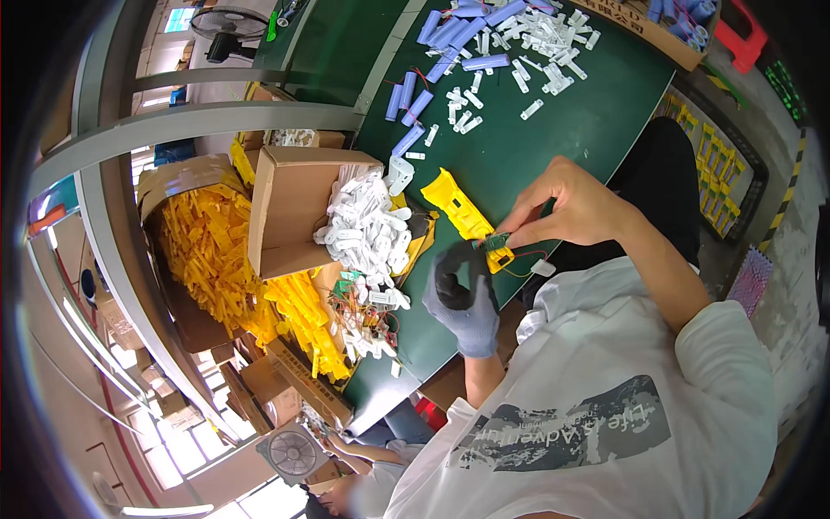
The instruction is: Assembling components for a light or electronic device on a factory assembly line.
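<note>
A long yellow plastic shell (458, 205) lies slantwise near the table's front edge, its hollow side showing. Over its near end, my bare right hand (566, 208) pinches a small green circuit board (495, 242) between thumb and fingers. A thin red wire runs from there to a white connector piece (543, 268) by my shirt. My left hand (462, 298), in a grey and black glove, is curled into a ring. Its fingertips meet at the left side of the board and shell; what they grip is hidden.
Left of the shell, white plastic parts (367, 229) spill from a cardboard box (294, 208). Yellow parts (203, 251) fill another box. Blue-violet cylindrical cells (450, 35) and white pieces (553, 39) cover the far table. A metal frame (216, 117) stands left; another person (372, 484) sits beyond.
</note>
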Demonstrator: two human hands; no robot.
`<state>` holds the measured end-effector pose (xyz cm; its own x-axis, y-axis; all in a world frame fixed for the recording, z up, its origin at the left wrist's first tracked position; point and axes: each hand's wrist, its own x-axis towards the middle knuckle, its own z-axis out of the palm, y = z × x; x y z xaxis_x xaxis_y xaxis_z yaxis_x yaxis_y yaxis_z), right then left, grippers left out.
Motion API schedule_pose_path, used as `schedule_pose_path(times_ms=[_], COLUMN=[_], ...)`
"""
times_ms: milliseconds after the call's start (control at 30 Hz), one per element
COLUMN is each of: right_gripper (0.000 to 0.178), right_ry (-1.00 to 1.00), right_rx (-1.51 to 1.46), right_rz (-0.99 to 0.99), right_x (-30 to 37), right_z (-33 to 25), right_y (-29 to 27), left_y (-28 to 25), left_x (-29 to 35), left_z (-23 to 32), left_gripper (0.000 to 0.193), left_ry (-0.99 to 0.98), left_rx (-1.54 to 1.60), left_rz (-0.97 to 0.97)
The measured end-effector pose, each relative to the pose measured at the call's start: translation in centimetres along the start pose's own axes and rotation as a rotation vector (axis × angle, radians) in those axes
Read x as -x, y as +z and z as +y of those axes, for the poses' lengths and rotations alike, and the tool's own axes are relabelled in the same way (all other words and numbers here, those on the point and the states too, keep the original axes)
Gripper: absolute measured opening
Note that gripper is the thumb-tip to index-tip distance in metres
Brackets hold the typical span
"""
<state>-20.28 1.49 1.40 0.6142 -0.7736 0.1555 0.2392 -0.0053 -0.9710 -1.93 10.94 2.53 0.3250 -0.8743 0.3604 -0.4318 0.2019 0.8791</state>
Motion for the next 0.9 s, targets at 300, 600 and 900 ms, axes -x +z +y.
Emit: schedule_pose_path(times_ms=[300, 600, 900], right_gripper=[0.013, 0.015, 0.017], right_ry=[0.096, 0.122, 0.135], right_rx=[0.014, 0.000, -0.250], right_rz=[0.198, 0.248, 0.381], right_x=[-1.2, -1.5, -2.3], right_z=[2.9, 3.9, 4.2], right_y=[0.2, -0.3, -0.7], left_y=[-0.2, 1.4, 3.4], left_x=[-3.7, -4.8, -6.2], left_z=[-2.4, -3.8, -5.4], left_gripper=[0.038, 0.041, 0.050], left_ry=[-0.241, -0.454, -0.391], left_rx=[-0.642, 0.242, 0.791], left_rz=[-0.238, -0.284, -0.598])
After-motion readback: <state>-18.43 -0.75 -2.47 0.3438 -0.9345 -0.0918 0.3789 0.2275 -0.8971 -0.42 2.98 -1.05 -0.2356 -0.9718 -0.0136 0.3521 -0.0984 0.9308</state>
